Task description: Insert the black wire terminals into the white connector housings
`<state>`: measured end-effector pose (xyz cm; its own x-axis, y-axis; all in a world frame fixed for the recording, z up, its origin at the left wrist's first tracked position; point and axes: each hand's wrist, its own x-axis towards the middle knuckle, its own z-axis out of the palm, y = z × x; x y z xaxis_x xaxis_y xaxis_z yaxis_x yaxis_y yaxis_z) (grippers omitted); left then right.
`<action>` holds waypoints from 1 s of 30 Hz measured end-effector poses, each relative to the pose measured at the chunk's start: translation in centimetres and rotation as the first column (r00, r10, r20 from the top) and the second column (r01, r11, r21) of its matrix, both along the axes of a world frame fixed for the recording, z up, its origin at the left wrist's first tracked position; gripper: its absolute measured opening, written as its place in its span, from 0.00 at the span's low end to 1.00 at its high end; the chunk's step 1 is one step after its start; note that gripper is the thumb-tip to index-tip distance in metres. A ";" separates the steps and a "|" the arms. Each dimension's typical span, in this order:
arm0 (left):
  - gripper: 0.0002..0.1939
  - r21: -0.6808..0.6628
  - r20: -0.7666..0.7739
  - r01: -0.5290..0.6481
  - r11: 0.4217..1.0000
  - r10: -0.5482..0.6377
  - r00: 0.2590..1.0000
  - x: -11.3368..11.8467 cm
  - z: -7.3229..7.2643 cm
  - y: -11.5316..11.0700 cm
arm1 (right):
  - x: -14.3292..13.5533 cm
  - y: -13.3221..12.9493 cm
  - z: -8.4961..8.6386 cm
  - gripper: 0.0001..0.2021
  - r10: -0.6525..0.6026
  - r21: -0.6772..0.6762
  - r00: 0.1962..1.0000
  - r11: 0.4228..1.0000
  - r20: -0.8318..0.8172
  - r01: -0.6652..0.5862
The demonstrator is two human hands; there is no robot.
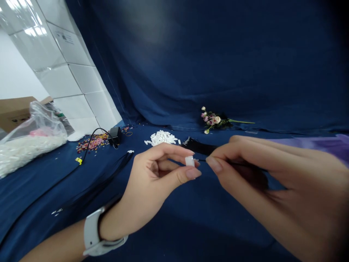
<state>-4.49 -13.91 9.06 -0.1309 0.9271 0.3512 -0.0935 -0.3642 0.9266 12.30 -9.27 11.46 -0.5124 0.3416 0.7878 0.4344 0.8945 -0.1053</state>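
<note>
Between the thumb and fingers of my left hand (160, 174) is a small white plastic connector housing (190, 161). My right hand (261, 178) pinches a thin black wire (201, 160) close to its end. The wire's metal tip meets the right side of the housing; how deep it sits I cannot tell. Behind my hands lies a pile of white connector housings (163, 137). A bundle of black wires (200, 146) with silvery ends stretches toward my right hand. More black wires (109, 178) lie on the left, with a white connector (131, 151) at their far end.
A clear bag of white pieces (32, 149) stands at the left, near a black power adapter (115, 135) with its cable and scattered colourful bits (94, 142). Artificial flowers (214, 120) lie at the back against a blue cloth (218, 65). Purple material (308, 147) is at right.
</note>
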 end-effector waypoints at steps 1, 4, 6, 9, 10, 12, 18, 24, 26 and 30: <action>0.12 -0.003 0.009 0.014 1.000 -0.014 1.000 0.0 0.0 0.0 | 0.0 0.0 -0.1 0.10 0.004 0.002 1.000 1.000 -0.004 -0.004; 0.12 -0.013 0.020 0.033 0.999 -0.033 0.999 0.1 0.1 0.0 | 0.1 -0.1 -0.2 0.10 0.004 -0.021 1.000 1.000 -0.007 -0.004; 0.11 -0.027 0.018 0.015 1.000 -0.014 1.000 0.1 0.1 0.0 | 0.1 -0.2 -0.4 0.11 -0.019 -0.041 1.000 0.999 -0.003 0.019; 0.08 -0.040 0.016 -0.011 0.999 0.012 1.000 0.1 0.3 -0.1 | 0.0 -0.4 -0.9 0.14 -0.064 -0.070 0.998 0.996 -0.017 0.063; 0.08 -0.044 0.016 -0.013 0.999 0.014 1.000 0.1 0.3 -0.2 | 0.0 -0.4 -1.1 0.15 -0.074 -0.078 0.997 0.994 -0.021 0.073; 0.09 -0.054 0.023 -0.011 0.998 0.012 1.000 0.1 0.4 -0.2 | -0.1 -0.3 -1.4 0.15 -0.082 -0.086 0.996 0.993 -0.029 0.079; 0.13 -0.085 0.076 0.028 0.996 -0.022 0.997 -0.1 0.2 -0.1 | -0.4 -0.1 -1.4 0.12 -0.057 -0.107 0.998 0.993 -0.023 0.054; 0.15 -0.063 0.086 0.027 0.998 -0.021 0.996 -0.1 0.0 -0.2 | -0.5 0.1 -1.0 0.06 0.036 -0.135 0.998 0.990 -0.047 -0.042; 0.14 -0.048 0.071 0.023 0.999 -0.020 0.997 0.0 0.0 -0.3 | -0.4 0.1 -1.0 0.06 0.033 -0.145 0.999 0.989 -0.041 -0.039; 0.13 -0.016 0.038 0.003 1.000 -0.002 0.999 -0.1 0.0 -0.4 | -0.4 -0.1 -0.9 0.06 0.033 -0.147 0.999 0.989 -0.025 -0.036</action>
